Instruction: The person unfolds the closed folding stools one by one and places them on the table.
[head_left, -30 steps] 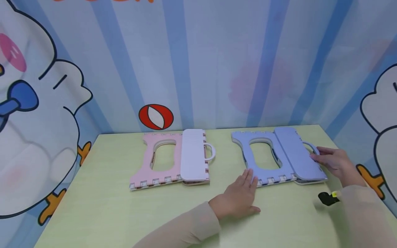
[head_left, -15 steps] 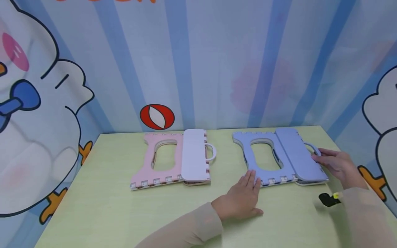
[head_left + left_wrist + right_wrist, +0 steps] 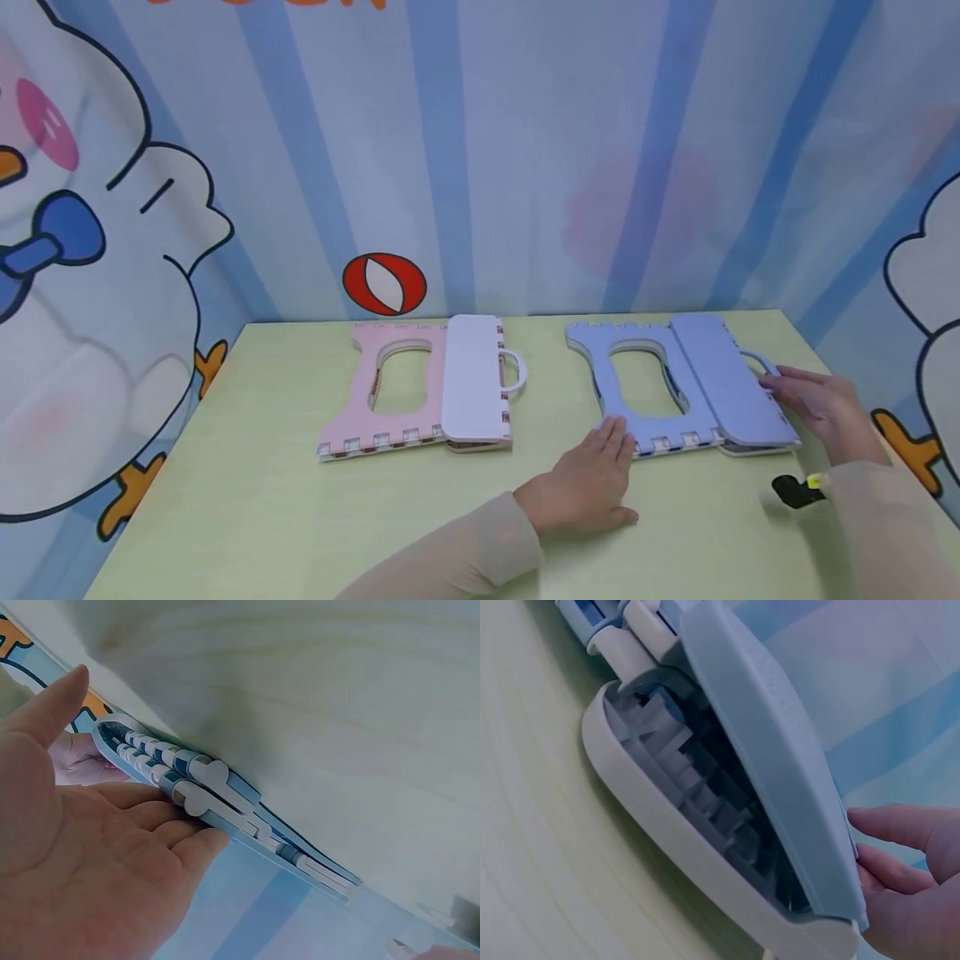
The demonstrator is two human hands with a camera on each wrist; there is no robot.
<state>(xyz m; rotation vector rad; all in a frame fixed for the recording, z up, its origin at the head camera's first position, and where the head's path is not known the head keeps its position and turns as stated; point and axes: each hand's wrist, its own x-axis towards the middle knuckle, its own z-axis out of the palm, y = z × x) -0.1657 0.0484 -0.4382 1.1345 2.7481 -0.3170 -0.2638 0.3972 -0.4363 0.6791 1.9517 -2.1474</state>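
A blue folding step stool (image 3: 731,383), folded flat, lies on the right part of the table. My left hand (image 3: 585,483) rests its straight fingers on the stool's near left corner. In the left wrist view the palm (image 3: 97,862) is turned to the camera, fingers against the stool's hinged edge (image 3: 195,784). At the stool's right side my right hand (image 3: 821,408) pinches the handle (image 3: 757,360) between thumb and fingers. The right wrist view shows the ribbed hollow between the stool's two top halves (image 3: 772,757); the handle is hidden there.
A pink and white folding step stool (image 3: 476,379) lies folded to the left, its white handle pointing right. The pale green table (image 3: 225,500) meets a striped cartoon backdrop (image 3: 502,167) at the back. A small black object (image 3: 797,492) sits by the right sleeve.
The head view has shifted slightly, so the scene sits a little further right and lower. Both hands and both stools keep their places relative to each other.
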